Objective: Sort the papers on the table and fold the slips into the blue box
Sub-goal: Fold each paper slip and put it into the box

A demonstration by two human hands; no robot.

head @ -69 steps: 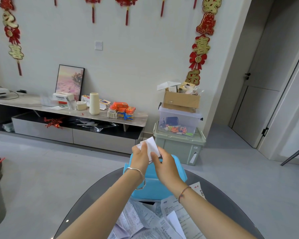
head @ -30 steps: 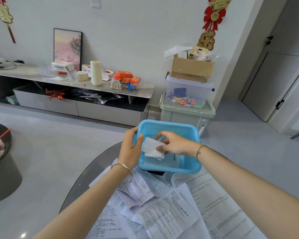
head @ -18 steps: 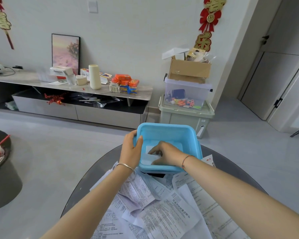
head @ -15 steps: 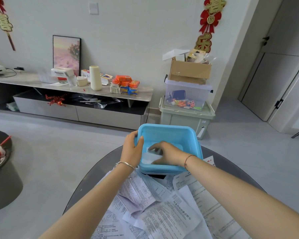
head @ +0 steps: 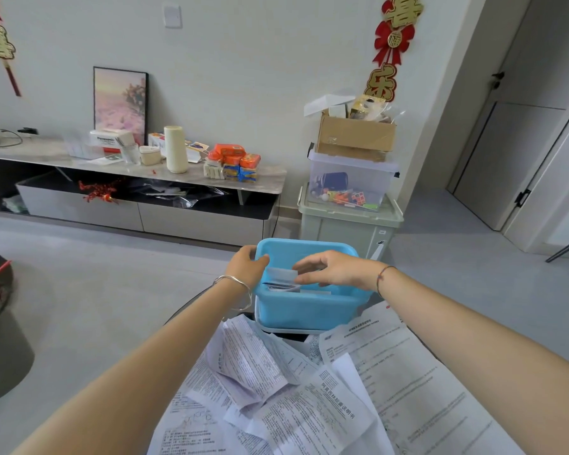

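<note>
The blue box sits mid-frame beyond loose papers that run off the bottom edge, and its near wall half hides the folded slips inside. The left hand clasps the box's left rim. The right hand hangs above the slips, fingers loosely apart, perhaps brushing one.

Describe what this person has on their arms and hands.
No sleeves or gloves show anywhere in the picture. At the wrist of the left hand sits a thin silver bangle. At the wrist of the right hand is a thin, dark reddish cord bracelet. No rings are visible.
</note>
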